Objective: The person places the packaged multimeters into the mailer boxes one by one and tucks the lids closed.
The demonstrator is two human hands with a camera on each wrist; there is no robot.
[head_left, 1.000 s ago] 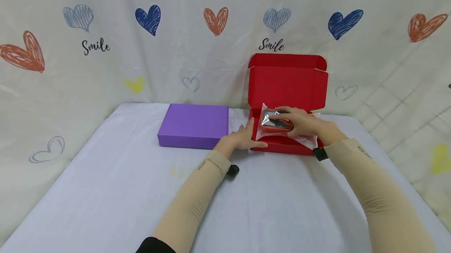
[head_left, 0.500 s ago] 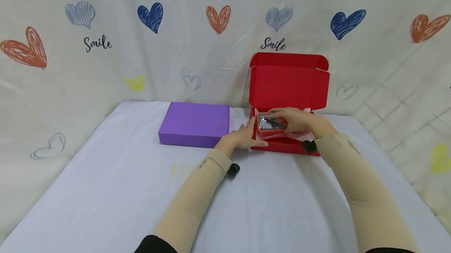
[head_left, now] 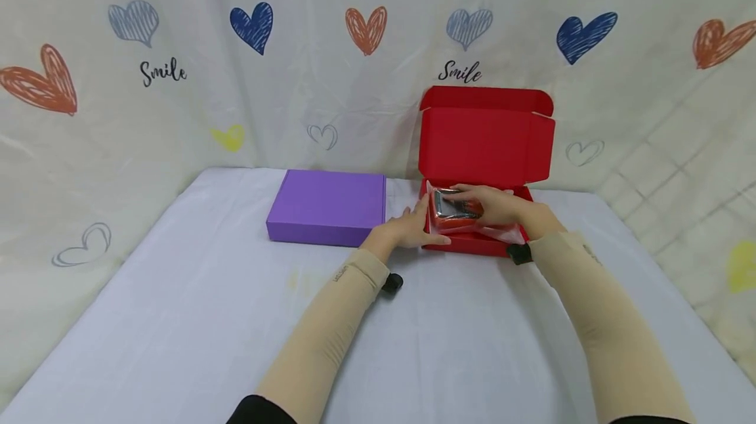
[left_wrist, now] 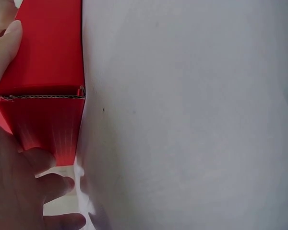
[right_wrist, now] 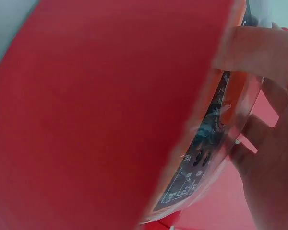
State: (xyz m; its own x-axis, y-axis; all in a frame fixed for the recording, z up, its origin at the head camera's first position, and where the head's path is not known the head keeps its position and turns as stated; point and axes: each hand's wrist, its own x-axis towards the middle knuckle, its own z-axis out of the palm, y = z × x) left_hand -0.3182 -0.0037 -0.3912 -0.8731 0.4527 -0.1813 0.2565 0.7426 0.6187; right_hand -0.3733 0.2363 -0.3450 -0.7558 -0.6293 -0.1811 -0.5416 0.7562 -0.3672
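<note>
A red cardboard box (head_left: 466, 246) stands with its lid (head_left: 484, 142) raised at the back. My left hand (head_left: 407, 230) lies against the box's left side, fingers extended, and the thumb reaches along the front wall. In the left wrist view, that thumb (left_wrist: 12, 40) touches the front panel's top edge. My right hand (head_left: 502, 207) grips an orange and black device (head_left: 444, 207) that looks like a multimeter, wrapped in clear plastic. It is within the left part of the box. The right wrist view shows the device's (right_wrist: 194, 158) printed face with round dark holes, behind a blurred red wall.
A closed purple box (head_left: 331, 201) lies just left of the red one. Both stand near the far edge of a table covered by a white cloth (head_left: 236, 319). Behind them hangs a pale curtain (head_left: 378, 102) printed with hearts.
My right hand has moved slightly left and lowered the bagged device into the red box, where it sits less tilted. The left hand has stayed at the box's side.
</note>
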